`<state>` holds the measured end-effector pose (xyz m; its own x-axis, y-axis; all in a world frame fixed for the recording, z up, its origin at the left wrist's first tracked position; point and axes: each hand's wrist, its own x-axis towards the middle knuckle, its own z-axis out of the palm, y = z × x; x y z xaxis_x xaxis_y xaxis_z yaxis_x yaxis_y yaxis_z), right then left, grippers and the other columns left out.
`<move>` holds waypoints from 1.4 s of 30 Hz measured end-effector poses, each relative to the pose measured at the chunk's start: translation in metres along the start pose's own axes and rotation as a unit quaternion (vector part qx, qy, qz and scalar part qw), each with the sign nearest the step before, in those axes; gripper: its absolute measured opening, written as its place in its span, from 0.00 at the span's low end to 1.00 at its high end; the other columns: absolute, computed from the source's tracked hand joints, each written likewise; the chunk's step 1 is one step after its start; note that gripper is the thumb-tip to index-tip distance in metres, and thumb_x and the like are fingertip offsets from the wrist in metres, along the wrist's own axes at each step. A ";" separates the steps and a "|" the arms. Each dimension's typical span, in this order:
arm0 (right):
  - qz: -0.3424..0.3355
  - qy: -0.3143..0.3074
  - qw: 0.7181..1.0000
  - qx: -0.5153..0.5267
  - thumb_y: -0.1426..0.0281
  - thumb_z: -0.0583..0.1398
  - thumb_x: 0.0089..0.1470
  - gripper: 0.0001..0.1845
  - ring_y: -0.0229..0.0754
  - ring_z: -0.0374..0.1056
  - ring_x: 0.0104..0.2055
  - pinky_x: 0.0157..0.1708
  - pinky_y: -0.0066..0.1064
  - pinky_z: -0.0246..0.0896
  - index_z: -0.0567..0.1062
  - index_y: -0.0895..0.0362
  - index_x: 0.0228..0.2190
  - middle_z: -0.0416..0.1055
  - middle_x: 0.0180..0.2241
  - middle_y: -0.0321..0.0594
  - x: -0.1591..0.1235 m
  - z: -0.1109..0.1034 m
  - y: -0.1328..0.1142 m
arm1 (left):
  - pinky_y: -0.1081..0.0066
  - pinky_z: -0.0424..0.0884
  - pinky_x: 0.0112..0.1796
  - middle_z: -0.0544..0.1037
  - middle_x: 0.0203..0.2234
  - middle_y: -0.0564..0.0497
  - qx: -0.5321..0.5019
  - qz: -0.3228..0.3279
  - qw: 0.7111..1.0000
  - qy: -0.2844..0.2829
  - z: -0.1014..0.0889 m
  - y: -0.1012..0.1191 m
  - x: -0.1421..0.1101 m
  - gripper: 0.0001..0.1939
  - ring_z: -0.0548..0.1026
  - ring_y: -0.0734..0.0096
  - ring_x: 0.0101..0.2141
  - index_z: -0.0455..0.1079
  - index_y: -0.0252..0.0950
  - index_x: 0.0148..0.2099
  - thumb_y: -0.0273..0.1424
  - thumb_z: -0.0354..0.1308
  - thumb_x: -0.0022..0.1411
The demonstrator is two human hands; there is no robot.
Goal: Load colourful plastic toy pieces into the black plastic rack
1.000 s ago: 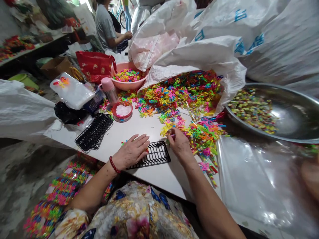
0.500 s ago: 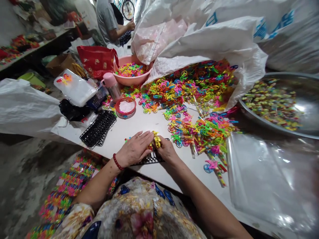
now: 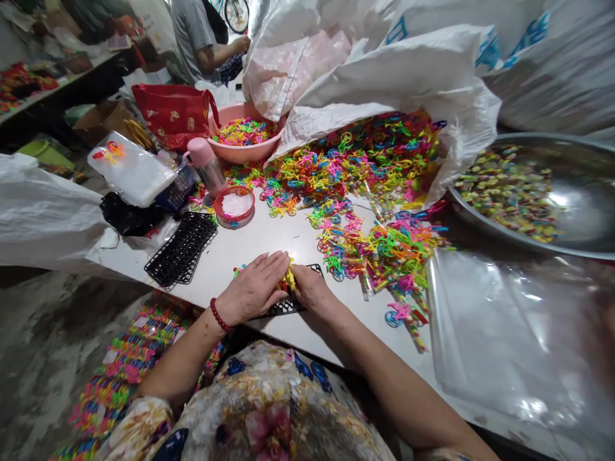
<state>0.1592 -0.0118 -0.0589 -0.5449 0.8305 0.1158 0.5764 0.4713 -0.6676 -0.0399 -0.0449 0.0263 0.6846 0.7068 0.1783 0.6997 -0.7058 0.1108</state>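
My left hand (image 3: 255, 285), with a red bead bracelet at the wrist, lies over a black lattice tray (image 3: 284, 308) at the table's near edge. Its fingers are stretched out side by side, and small coloured pieces poke out past the knuckles. Close on the right, my right hand (image 3: 313, 289) is closed on a yellow plastic piece (image 3: 291, 278) standing against the left fingertips. The lower end of that piece is hidden between the hands. Beside the right hand spreads a pile of colourful plastic toy pieces (image 3: 379, 246), some with clear tubes.
Black lattice trays (image 3: 180, 250) lie stacked at left, near a red basket (image 3: 235, 206) and a pink-lidded flask (image 3: 205, 168). Behind are a pink basin (image 3: 247, 152) and a white sack (image 3: 384, 83). At right are a metal bowl (image 3: 581, 192) and clear plastic bags (image 3: 500, 333). A person (image 3: 196, 41) stands beyond.
The yellow piece and my right hand have come closer to my left fingers, which now cover more of the piece. The whole view has shifted slightly.
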 end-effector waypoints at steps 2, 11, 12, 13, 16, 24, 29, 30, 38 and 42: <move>-0.005 -0.001 1.000 -0.018 0.76 0.54 0.57 0.12 0.45 0.70 0.40 0.42 0.33 0.63 0.72 0.60 0.42 0.75 0.39 0.49 0.002 0.005 0.000 | 0.55 0.54 0.65 0.55 0.68 0.37 0.013 -0.001 1.000 -0.014 -0.002 0.003 0.003 0.32 0.53 0.57 0.68 0.47 0.29 0.71 0.39 0.47 0.71; -0.035 0.092 0.994 -0.047 0.79 0.53 0.58 0.16 0.44 0.70 0.42 0.43 0.33 0.65 0.73 0.57 0.45 0.75 0.41 0.45 -0.017 -0.028 0.013 | 0.52 0.51 0.65 0.56 0.69 0.47 0.084 -0.017 0.996 -0.023 0.002 0.013 0.012 0.29 0.53 0.61 0.68 0.54 0.35 0.68 0.44 0.43 0.72; -0.021 0.129 0.986 -0.107 0.79 0.53 0.58 0.16 0.46 0.68 0.44 0.45 0.35 0.64 0.73 0.58 0.45 0.74 0.43 0.48 -0.021 -0.039 0.020 | 0.52 0.50 0.65 0.56 0.69 0.46 0.089 -0.015 0.996 -0.019 0.003 0.013 0.011 0.30 0.52 0.61 0.68 0.54 0.34 0.68 0.45 0.43 0.72; 0.004 0.157 0.972 -0.177 0.80 0.53 0.57 0.15 0.48 0.67 0.46 0.46 0.37 0.63 0.74 0.59 0.44 0.73 0.44 0.51 -0.026 -0.050 0.027 | 0.52 0.49 0.65 0.56 0.69 0.45 0.092 -0.013 0.996 -0.016 0.004 0.012 0.010 0.30 0.52 0.61 0.68 0.54 0.33 0.68 0.45 0.43 0.72; 0.076 0.152 0.922 -0.347 0.80 0.53 0.56 0.13 0.51 0.64 0.42 0.43 0.39 0.60 0.75 0.61 0.38 0.70 0.40 0.53 -0.034 -0.077 0.045 | 0.52 0.48 0.66 0.56 0.69 0.43 0.095 -0.008 0.995 -0.012 0.005 0.012 0.009 0.31 0.52 0.59 0.68 0.53 0.33 0.69 0.45 0.45 0.72; 0.072 0.166 0.948 -0.261 0.80 0.50 0.57 0.11 0.46 0.64 0.35 0.36 0.33 0.56 0.71 0.58 0.35 0.69 0.33 0.46 -0.032 -0.069 0.039 | 0.53 0.50 0.65 0.57 0.68 0.41 0.102 -0.014 0.994 -0.022 0.004 0.013 0.009 0.26 0.54 0.58 0.68 0.59 0.34 0.64 0.42 0.48 0.71; 0.059 0.133 0.989 0.000 0.76 0.51 0.56 0.10 0.43 0.67 0.32 0.33 0.30 0.59 0.69 0.55 0.36 0.71 0.30 0.40 -0.022 -0.046 0.013 | 0.52 0.51 0.65 0.56 0.68 0.38 0.096 -0.019 0.995 -0.024 0.004 0.014 0.010 0.26 0.53 0.56 0.68 0.59 0.33 0.64 0.40 0.52 0.69; 0.065 0.123 0.989 0.044 0.74 0.51 0.57 0.08 0.42 0.66 0.31 0.33 0.30 0.60 0.69 0.55 0.36 0.71 0.29 0.38 -0.019 -0.042 0.008 | 0.51 0.51 0.65 0.56 0.68 0.37 0.092 -0.020 0.995 -0.023 0.003 0.014 0.010 0.26 0.53 0.55 0.68 0.59 0.32 0.64 0.39 0.53 0.68; 0.089 0.088 0.982 0.144 0.66 0.53 0.60 0.07 0.41 0.66 0.28 0.31 0.30 0.60 0.70 0.54 0.38 0.73 0.27 0.37 -0.007 -0.014 -0.005 | 0.51 0.51 0.66 0.53 0.68 0.34 0.065 -0.025 0.997 -0.019 0.004 0.015 0.009 0.29 0.50 0.53 0.69 0.55 0.28 0.67 0.35 0.53 0.68; 0.063 0.068 0.991 0.100 0.74 0.52 0.57 0.09 0.41 0.67 0.29 0.32 0.29 0.60 0.70 0.55 0.39 0.74 0.29 0.38 -0.008 -0.011 0.002 | 0.51 0.50 0.66 0.53 0.69 0.36 0.058 -0.027 0.998 -0.011 0.007 0.014 0.008 0.31 0.50 0.54 0.69 0.51 0.29 0.68 0.35 0.52 0.68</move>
<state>0.1713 -0.0141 -0.0530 -0.3808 0.9179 0.1120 0.4948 0.3046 -0.8139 -0.0235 -0.0486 0.0225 0.6485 0.7457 0.1531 0.7540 -0.6568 0.0056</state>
